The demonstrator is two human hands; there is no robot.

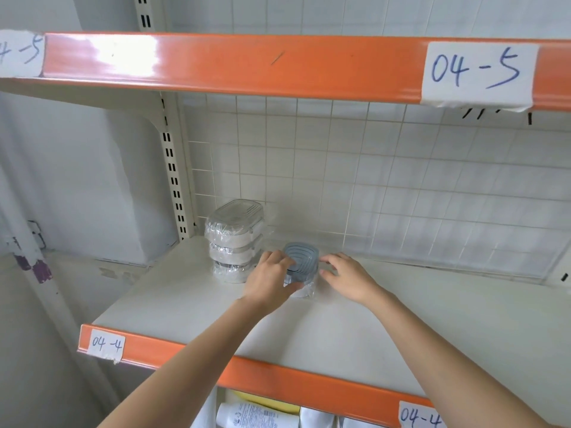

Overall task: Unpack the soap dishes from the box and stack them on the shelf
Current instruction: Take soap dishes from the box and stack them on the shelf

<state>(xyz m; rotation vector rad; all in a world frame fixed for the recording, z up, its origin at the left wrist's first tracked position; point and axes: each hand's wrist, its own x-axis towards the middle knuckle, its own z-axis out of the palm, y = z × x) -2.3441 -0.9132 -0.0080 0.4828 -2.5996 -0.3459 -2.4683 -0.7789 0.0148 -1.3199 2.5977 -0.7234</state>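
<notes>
A stack of three white soap dishes (235,240) in clear plastic wrap stands at the back left of the shelf (401,329). Just right of it sits a wrapped soap dish with a grey-blue ribbed lid (301,261). My left hand (270,281) grips that dish on its left side, thumb at the front. On the dish's right side my right hand (347,278) rests with spread fingers touching the wrap. The box is out of view.
The shelf's orange front edge carries paper labels "04-4" (106,344). An upper shelf with an orange edge (247,61) labelled "04-5" hangs overhead. A wire grid backs the shelf. White bottles (256,415) lie on the level below.
</notes>
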